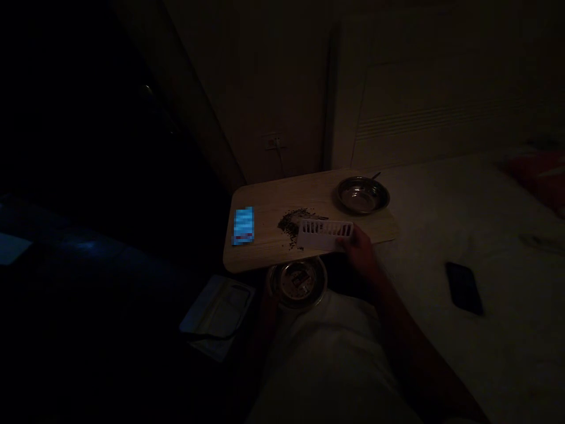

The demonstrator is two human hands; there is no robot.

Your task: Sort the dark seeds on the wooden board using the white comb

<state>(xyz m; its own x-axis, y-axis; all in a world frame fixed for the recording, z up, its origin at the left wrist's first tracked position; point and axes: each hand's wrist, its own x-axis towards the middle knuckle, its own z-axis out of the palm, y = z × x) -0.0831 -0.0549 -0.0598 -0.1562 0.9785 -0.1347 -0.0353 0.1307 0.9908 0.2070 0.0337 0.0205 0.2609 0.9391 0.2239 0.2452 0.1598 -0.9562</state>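
Observation:
A white flat plastic piece with a row of slots (pixel 324 237) is in my right hand (pixel 358 247), gripped at its right end. Its left end reaches over a scattered heap of small dark bits (pixel 289 224) on the small wooden table (pixel 265 253). Just below the table's front edge is a round metal bowl (pixel 324 282), with some dark bits and a dark shape inside. My left hand (pixel 270 297) is at this bowl's left side, apparently holding it, though deep shadow hides the fingers.
Another metal bowl (pixel 362 197) with a utensil handle over its rim stands at the table's right end. A bright blurred blue rectangle (pixel 243 226) lies on the left. A dark phone (pixel 464 288) rests on the bed (pixel 424 235). A pale container (pixel 218 318) is low on the left.

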